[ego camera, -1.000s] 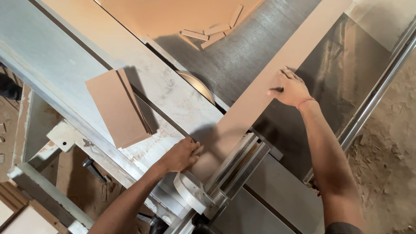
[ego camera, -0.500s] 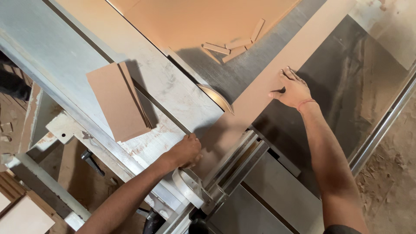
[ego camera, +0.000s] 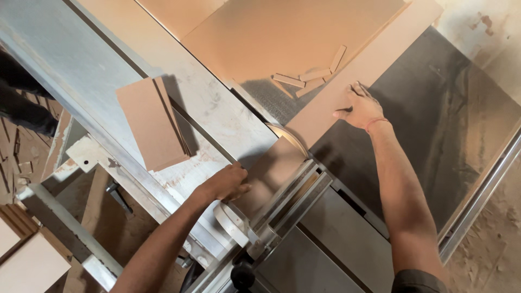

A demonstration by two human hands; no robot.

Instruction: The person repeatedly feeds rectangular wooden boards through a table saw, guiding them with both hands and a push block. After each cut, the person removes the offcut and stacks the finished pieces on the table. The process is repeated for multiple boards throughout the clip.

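Observation:
A long tan fibreboard strip [ego camera: 353,81] lies diagonally across a table saw. My right hand [ego camera: 362,108] presses flat on its edge, fingers spread. My left hand [ego camera: 228,182] rests on the near end of the strip, by the metal fence [ego camera: 293,198]. The round saw blade [ego camera: 285,133] shows just left of the strip, partly hidden by it.
A stack of cut tan boards [ego camera: 152,122] lies on the sliding table [ego camera: 81,70] at left. Several small offcuts [ego camera: 306,76] lie beyond the blade beside a large sheet [ego camera: 287,32]. The dark saw table [ego camera: 445,114] spreads to the right. Sawdust covers the floor [ego camera: 499,233].
The strip has slid farther along the blade with both hands moving with it. The view has shifted, so the saw and boards sit lower in the picture.

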